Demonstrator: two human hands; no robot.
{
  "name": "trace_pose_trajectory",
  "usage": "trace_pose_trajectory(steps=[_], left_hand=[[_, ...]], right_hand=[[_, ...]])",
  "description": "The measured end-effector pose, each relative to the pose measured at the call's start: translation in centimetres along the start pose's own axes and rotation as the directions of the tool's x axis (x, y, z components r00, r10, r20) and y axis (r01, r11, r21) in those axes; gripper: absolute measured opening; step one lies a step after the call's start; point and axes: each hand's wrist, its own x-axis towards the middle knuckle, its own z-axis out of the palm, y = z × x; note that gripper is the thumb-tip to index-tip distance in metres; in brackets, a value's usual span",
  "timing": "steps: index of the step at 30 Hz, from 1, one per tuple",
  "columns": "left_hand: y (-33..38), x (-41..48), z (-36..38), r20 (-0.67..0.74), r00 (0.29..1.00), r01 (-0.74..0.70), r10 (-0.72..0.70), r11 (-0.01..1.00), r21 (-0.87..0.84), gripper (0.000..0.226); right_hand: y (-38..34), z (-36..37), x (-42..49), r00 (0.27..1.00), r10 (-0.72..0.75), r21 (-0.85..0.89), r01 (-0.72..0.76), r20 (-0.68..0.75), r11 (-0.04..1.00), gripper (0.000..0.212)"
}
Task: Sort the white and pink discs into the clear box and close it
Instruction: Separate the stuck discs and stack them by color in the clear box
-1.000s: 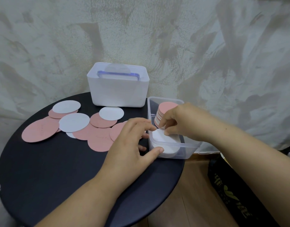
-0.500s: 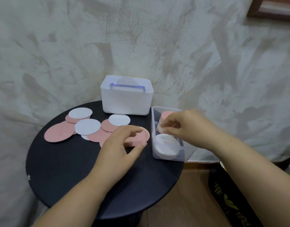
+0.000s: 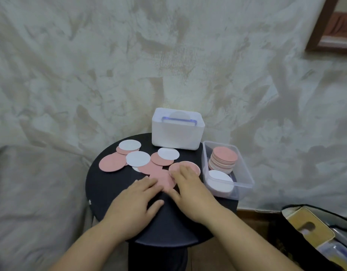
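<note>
Gathering discs: both hands lie flat with fingers straight, gripping nothing. Right hand presses a pink disc just left of the box. Left hand touches a second pink. Likely sliding them, since flat discs are hard to pinch off the table. Box is open, with the pink stack behind and the white stack in front to keep colours apart. Other discs lie spread to the left.

Pink discs and white discs lie on a black table before a mottled grey-beige wall.
</note>
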Motion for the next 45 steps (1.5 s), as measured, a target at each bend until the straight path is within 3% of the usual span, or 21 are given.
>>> trace_pose_trajectory(steps=[3, 6, 12, 15, 19, 25, 30, 33, 36, 39, 42, 45], left_hand=[[-0.5, -1.6, 0.4, -0.153, 0.988, 0.000, 0.002, 1.000, 0.016, 0.046], [-0.5, -2.9, 0.3, -0.212, 0.977, 0.028, -0.037, 0.999, -0.046, 0.035], [-0.7, -4.0, 0.3, -0.221, 0.975, 0.023, -0.032, 0.999, -0.043, 0.039], [-0.7, -4.3, 0.2, -0.167, 0.986, 0.002, -0.002, 1.000, 0.002, 0.052], [-1.0, -5.5, 0.2, -0.102, 0.988, -0.114, 0.116, 0.993, 0.031, 0.069], [-2.3, -7.4, -0.1, -0.211, 0.954, -0.238, 0.215, 0.967, -0.089, 0.047], [-2.5, -7.9, -0.6, -0.310, 0.940, -0.213, 0.143, 0.955, -0.206, 0.039], [-1.3, -7.5, -1.4, -0.405, 0.914, -0.127, -0.010, 0.941, -0.312, 0.022], [-0.1, -6.6, -1.8, -0.459, 0.840, -0.009, -0.290, 0.838, -0.546, 0.007], [1.5, -5.6, -2.0, -0.333, 0.754, 0.088, -0.566, 0.589, -0.803, 0.016], [3.2, -5.0, -1.9, -0.183, 0.750, 0.115, -0.636, 0.397, -0.910, 0.016], [4.6, -5.2, -1.5, -0.065, 0.803, 0.112, -0.593, 0.258, -0.960, 0.012]], right_hand=[[0.6, 0.9, -1.6, 1.000, -0.011, -0.052, 0.011, -0.009, 0.999, 0.057], [1.1, 1.4, -3.9, 0.990, -0.105, -0.035, 0.102, -0.093, 0.994, 0.051], [1.9, 2.4, -7.2, 0.941, -0.158, 0.051, 0.181, -0.299, 0.982, 0.047], [1.2, 1.8, -7.5, 0.962, -0.112, 0.077, 0.134, -0.249, 0.988, 0.056], [1.3, 0.9, -7.1, 0.974, -0.066, 0.106, 0.091, -0.217, 0.990, 0.050], [1.0, 0.0, -6.9, 0.959, -0.091, 0.119, 0.127, -0.269, 0.985, 0.021], [0.7, -0.7, -6.3, 0.933, 0.059, 0.266, 0.040, -0.355, 0.963, 0.017], [0.4, -1.0, -6.0, 0.911, 0.143, 0.366, 0.009, -0.386, 0.930, 0.017], [0.0, -1.3, -6.0, 0.896, 0.171, 0.430, 0.024, -0.409, 0.902, 0.026], [-0.4, -1.4, -6.4, 0.887, 0.207, 0.519, 0.042, -0.413, 0.854, 0.028], [-1.0, -1.5, -6.8, 0.914, 0.261, 0.745, 0.064, -0.312, 0.664, 0.031], [-1.7, -1.2, -7.1, 0.942, 0.280, 0.868, 0.022, -0.185, 0.496, 0.028]])
